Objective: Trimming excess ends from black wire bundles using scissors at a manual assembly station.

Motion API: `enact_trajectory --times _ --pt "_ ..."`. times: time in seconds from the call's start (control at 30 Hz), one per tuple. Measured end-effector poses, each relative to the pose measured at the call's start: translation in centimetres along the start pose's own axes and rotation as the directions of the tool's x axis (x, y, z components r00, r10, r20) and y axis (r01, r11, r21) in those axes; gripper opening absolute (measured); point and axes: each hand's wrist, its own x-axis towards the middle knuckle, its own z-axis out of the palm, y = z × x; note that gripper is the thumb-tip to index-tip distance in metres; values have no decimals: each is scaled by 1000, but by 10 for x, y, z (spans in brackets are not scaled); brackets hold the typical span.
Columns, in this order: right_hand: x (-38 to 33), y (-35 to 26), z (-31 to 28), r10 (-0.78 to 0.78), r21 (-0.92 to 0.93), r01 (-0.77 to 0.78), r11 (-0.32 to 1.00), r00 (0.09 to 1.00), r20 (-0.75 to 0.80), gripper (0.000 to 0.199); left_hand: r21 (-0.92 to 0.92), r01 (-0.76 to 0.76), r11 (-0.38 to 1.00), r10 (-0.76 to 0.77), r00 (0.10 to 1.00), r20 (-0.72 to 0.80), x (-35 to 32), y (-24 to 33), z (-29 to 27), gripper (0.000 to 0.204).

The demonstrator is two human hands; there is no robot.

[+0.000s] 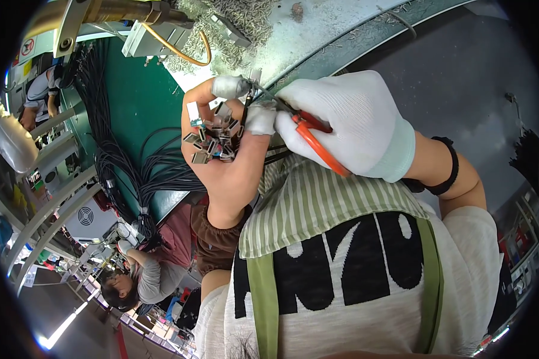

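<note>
My left hand [230, 185], bare with white tape wrapped on its thumb and forefinger tips, closes round several black cables. The cables end in a cluster of silver metal connectors [212, 140] above the palm. One cable with a metal connector [256, 75] is pinched between the taped tips. My right hand [359, 125], in a white knit glove, grips orange-handled scissors [320, 145]. Their thin dark blades point left and meet the pinched cable just below its connector. The exact contact is too small to make out.
Small metallic scraps [239, 30] lie heaped on the pale worktop [308, 36]. A brass-coloured bar [114, 15] and thin yellow tube [185, 57] hang over it. Bundled black cables [111, 161] cover part of the green surface [132, 90] at left. Other people [161, 278] work nearby.
</note>
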Motion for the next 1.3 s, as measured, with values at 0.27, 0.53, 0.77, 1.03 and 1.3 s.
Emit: enact_trajectory --times 0.27,0.53,0.77,1.03,1.3 --pt "-1 -1 6 -34 -114 21 993 993 -117 11 122 -28 992 36 997 -68 0 -2 -1 31" --pt "1 12 8 -58 -194 41 980 995 -82 10 106 97 990 -85 990 -109 7 -4 6 27" --pt "2 32 -1 128 131 -137 982 989 71 19 -123 406 905 -410 912 -3 31 -25 -30 17" --pt "58 51 -35 78 231 -113 966 984 158 22 -255 343 904 -299 934 196 85 -31 -38 21" --pt "124 70 -3 94 378 -261 888 908 408 31 -114 340 933 -294 906 304 106 -33 -51 31"
